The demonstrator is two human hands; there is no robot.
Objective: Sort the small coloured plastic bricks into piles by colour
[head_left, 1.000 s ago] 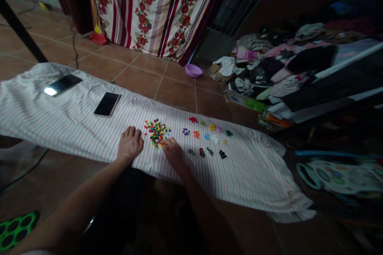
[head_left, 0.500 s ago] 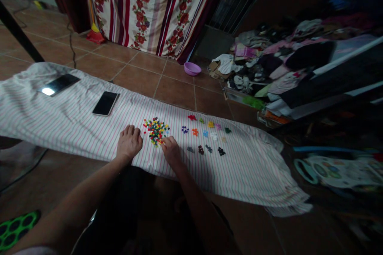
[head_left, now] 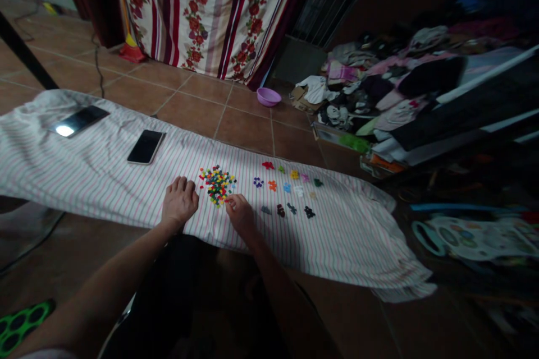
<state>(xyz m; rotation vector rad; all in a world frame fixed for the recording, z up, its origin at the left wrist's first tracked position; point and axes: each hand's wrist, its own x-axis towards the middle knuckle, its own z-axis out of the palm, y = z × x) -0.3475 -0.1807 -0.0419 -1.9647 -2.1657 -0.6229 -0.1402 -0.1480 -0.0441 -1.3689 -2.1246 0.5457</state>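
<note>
A mixed pile of small coloured pieces (head_left: 218,184) lies on a striped cloth (head_left: 337,235). Just left of it, my left hand (head_left: 180,202) rests on the cloth, its fingers curled loosely and no object visible in them. At the pile's lower right edge is my right hand (head_left: 240,213), thumb and forefinger pinched by a tiny red piece; what they grip is too small to make out. Farther right, small single-colour groups sit in rows, among them red (head_left: 268,165), yellow (head_left: 294,174), orange (head_left: 272,185), dark blue (head_left: 258,182) and black (head_left: 309,211).
Two dark phones, one nearer (head_left: 146,147) and one farther left (head_left: 80,121), lie on the cloth. Beyond it are a purple bowl (head_left: 268,97) on the tiled floor, a floral curtain (head_left: 214,17) and heaped clothes (head_left: 379,84) at the right.
The whole view has shifted slightly. My right thumb and forefinger have moved a little at the pile's edge, and a red piece now shows by them. My left hand has stayed in place.
</note>
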